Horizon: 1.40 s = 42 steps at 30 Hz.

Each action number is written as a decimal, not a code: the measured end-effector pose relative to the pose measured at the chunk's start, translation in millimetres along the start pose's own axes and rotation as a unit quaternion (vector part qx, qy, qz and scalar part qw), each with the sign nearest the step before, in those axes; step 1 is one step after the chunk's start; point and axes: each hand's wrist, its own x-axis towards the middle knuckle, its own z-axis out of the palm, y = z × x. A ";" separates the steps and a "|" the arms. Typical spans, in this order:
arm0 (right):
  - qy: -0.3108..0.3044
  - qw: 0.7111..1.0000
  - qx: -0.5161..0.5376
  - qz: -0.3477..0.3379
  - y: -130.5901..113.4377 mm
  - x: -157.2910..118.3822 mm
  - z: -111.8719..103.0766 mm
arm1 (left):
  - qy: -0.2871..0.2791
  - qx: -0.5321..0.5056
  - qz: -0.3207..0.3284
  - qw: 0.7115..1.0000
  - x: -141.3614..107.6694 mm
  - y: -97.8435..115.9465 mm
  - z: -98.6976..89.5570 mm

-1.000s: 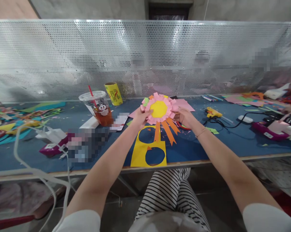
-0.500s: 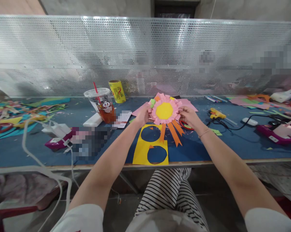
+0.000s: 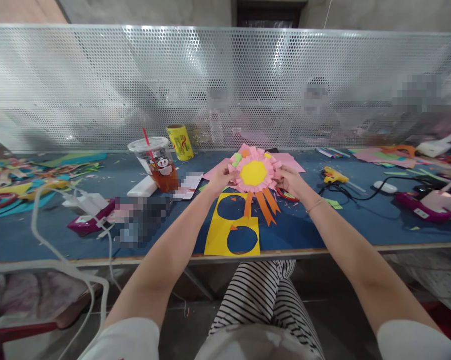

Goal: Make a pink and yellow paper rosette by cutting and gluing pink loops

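Note:
A paper rosette (image 3: 253, 173) with a yellow centre, a pleated pink rim and orange ribbon tails is held up over the table. My left hand (image 3: 223, 178) pinches its left rim, close to a bit of green paper. On the opposite side my right hand (image 3: 290, 180) grips the right rim, fingers closed and partly behind the pleats. Below lies a yellow sheet (image 3: 214, 237) with two round holes cut out and small orange scraps on it. Pink paper (image 3: 293, 163) lies behind the rosette. Red-handled scissors (image 3: 287, 195) show partly beneath my right hand.
A lidded cup of drink (image 3: 161, 167) with a red straw stands to the left, near a yellow tape roll (image 3: 180, 143). Purple power strips (image 3: 88, 220) with cables lie on both sides. A yellow glue gun (image 3: 334, 176) rests at right. A perforated metal screen (image 3: 135, 90) closes the back.
Both hands keep hold of the rosette, which has barely shifted. The whole view has moved slightly.

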 end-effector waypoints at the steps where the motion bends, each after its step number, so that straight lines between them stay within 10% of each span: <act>1: -0.010 1.000 -0.002 -0.002 0.1 -0.4 0.9 | 0.004 0.005 0.003 1.000 0.6 -0.7 0.0; 16: -0.035 0.999 -0.030 0.014 3.4 -0.3 0.8 | 0.003 -0.058 -0.009 0.998 -6.0 6.1 6.6; 23: 0.000 0.996 -0.090 0.018 -4.0 -1.6 -3.4 | -0.027 -0.154 -0.166 0.974 6.0 -0.1 -6.3; 25: 0.059 0.963 -0.261 -0.033 -3.5 1.2 -12.9 | -0.046 -0.099 -0.188 0.976 7.3 -7.1 -10.7; 29: 0.097 0.783 -0.607 -0.096 -0.4 4.7 -32.9 | -0.076 0.186 -0.149 0.968 3.5 -17.2 -13.4; 34: -0.001 0.671 -0.741 0.021 3.1 2.5 -35.6 | -0.035 0.542 -0.058 0.838 0.6 -16.4 -11.9; 38: 0.055 0.641 -0.761 0.083 4.6 0.3 -29.8 | 0.007 0.653 -0.010 0.758 4.2 -21.3 -14.8; 42: 0.056 0.652 -0.746 0.123 4.1 1.1 -30.6 | -0.084 0.660 -0.017 0.746 11.0 -32.4 -24.0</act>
